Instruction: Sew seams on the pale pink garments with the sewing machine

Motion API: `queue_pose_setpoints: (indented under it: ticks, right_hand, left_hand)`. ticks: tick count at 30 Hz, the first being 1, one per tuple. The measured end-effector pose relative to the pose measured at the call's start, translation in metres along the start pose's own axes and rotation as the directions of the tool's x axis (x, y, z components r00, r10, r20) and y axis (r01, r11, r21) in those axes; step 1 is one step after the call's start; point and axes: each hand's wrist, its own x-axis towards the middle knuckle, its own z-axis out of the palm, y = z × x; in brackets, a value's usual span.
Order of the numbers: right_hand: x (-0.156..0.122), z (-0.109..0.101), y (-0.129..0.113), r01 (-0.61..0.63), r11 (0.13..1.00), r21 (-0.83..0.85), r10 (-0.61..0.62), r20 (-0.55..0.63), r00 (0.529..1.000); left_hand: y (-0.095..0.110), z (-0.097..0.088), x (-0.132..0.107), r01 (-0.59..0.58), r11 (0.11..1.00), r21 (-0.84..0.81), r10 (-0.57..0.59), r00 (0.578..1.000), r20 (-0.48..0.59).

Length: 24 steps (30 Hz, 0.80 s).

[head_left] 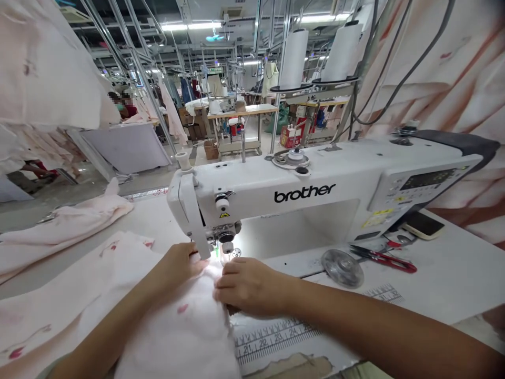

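A pale pink cloth (185,326) with small red flower prints lies under the needle area of a white sewing machine (252,184) marked "brother". On the left side of the needle, my left hand (183,263) grips the cloth, its fingertips partly hidden by the machine's head. My right hand (250,287) is closed over the cloth's right edge, just right of and nearer than the needle, with curled fingers. The machine's lamp lights the cloth between both hands. The presser foot itself is mostly hidden.
Red-handled thread snips (386,259), a clear round disc (342,268) and a phone (424,225) lie right on the table. Printed ruler marks (276,339) run along the near edge. More pink cloth (71,221) lies left. Thread cones (294,60) stand behind; a person sits far left.
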Motion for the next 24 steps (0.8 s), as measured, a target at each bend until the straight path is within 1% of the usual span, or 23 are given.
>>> queue_pose_setpoints:
  ticks: [3, 5, 7, 10, 13, 17, 19, 24]
  right_hand:
    - [-0.002, -0.002, -0.008, 0.103, 0.994, -0.030, -0.104, -0.015, 0.994]
    - [-0.003, -0.003, -0.012, 0.146, 0.988, -0.046, -0.148, -0.033, 0.988]
    - [-0.003, -0.003, -0.013, 0.172, 0.984, -0.056, -0.175, -0.061, 0.983]
    - [-0.003, -0.001, -0.012, 0.200, 0.978, -0.059, -0.206, -0.112, 0.972]
    - [-0.002, 0.002, -0.011, 0.207, 0.977, -0.047, -0.212, -0.172, 0.962]
    - [-0.002, 0.006, -0.012, 0.197, 0.980, -0.009, -0.194, -0.240, 0.951]
    - [-0.002, 0.007, -0.011, 0.185, 0.983, 0.020, -0.175, -0.236, 0.956]
    - [-0.004, 0.002, -0.009, 0.128, 0.990, 0.066, -0.115, -0.165, 0.980]
  left_hand:
    - [-0.002, 0.001, -0.018, -0.026, 0.999, -0.032, 0.028, 0.997, 0.076]
    - [-0.003, 0.002, -0.028, -0.020, 0.997, -0.069, 0.027, 0.993, 0.113]
    - [-0.003, 0.003, -0.032, -0.010, 0.995, -0.098, 0.023, 0.992, 0.128]
    - [-0.002, 0.003, -0.032, -0.015, 0.994, -0.109, 0.029, 0.992, 0.126]
    - [0.000, 0.001, -0.030, -0.027, 0.995, -0.098, 0.039, 0.992, 0.119]
    - [0.000, 0.002, -0.029, -0.012, 0.996, -0.087, 0.022, 0.993, 0.114]
    - [0.000, 0.003, -0.029, -0.008, 0.997, -0.083, 0.017, 0.994, 0.107]
    - [-0.001, 0.007, -0.027, -0.014, 0.997, -0.071, 0.020, 0.996, 0.083]
